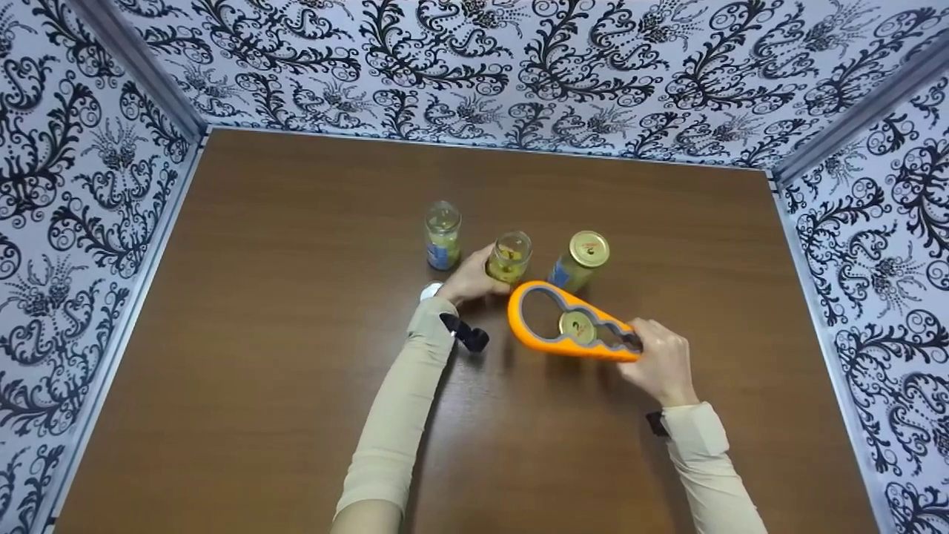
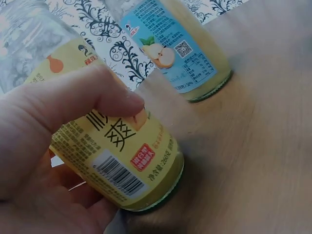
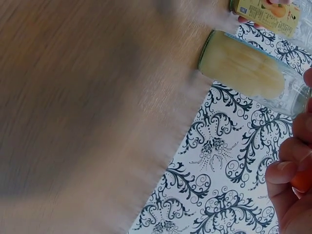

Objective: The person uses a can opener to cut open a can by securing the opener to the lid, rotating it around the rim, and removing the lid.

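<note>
My left hand (image 1: 474,278) grips a lidless glass jar (image 1: 509,257) holding yellow pieces; its yellow label (image 2: 122,161) faces the left wrist camera, with the thumb across it. In my right hand (image 1: 662,360) is an orange jar opener (image 1: 530,340) with a grey inner edge, held by its narrow end. Within the opener's loop shows a gold lid (image 1: 577,327), between the two grey edges. Just beyond the opener stands a blue-labelled jar (image 1: 571,274) with a gold lid on top. Only a bit of the orange opener (image 3: 303,180) appears in the right wrist view.
Another blue-labelled jar (image 1: 442,241), without a lid, stands left of the held one. A small white round piece (image 1: 430,290) lies beside my left wrist, partly hidden. The brown wooden table (image 1: 296,334) is bordered by patterned black-and-white walls (image 1: 474,81).
</note>
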Demonstrator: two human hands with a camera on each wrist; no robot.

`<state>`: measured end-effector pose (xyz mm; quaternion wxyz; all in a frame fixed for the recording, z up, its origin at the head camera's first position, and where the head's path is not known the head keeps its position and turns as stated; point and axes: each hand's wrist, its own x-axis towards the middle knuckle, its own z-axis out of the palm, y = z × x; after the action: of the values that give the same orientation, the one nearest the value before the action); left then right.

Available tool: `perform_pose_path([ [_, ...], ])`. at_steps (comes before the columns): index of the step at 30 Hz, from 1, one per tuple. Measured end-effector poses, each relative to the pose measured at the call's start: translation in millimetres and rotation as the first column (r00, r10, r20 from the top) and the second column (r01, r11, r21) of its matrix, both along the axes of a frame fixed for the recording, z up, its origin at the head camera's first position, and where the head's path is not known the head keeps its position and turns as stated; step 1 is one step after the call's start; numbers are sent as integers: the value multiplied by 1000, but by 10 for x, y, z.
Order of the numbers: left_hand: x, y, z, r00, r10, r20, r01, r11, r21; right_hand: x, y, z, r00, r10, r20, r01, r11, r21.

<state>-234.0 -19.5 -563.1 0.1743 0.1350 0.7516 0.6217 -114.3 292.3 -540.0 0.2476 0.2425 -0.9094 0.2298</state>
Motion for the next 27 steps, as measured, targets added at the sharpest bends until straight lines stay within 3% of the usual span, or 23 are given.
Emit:
perform_pose_path([
  [5,-46,14,-6,999,43,-3,-43,999,23,-4,-18,-18,1000,0,5,0,1000,12],
  [9,-65,42,8,993,117,11,-117,993,18,6,-38,-25,1000,4,15,-4,1000,3],
  [13,-91,78,-8,978,208,2,-208,978,-3,15,-59,-19,1000,6,19,-6,1000,-8],
  [18,-105,116,-36,954,294,-63,-297,953,-52,24,-65,-21,1000,-1,23,1,1000,-8],
  [27,-75,158,-43,935,335,-117,-347,932,-101,71,-20,-46,999,-27,25,28,999,-16],
])
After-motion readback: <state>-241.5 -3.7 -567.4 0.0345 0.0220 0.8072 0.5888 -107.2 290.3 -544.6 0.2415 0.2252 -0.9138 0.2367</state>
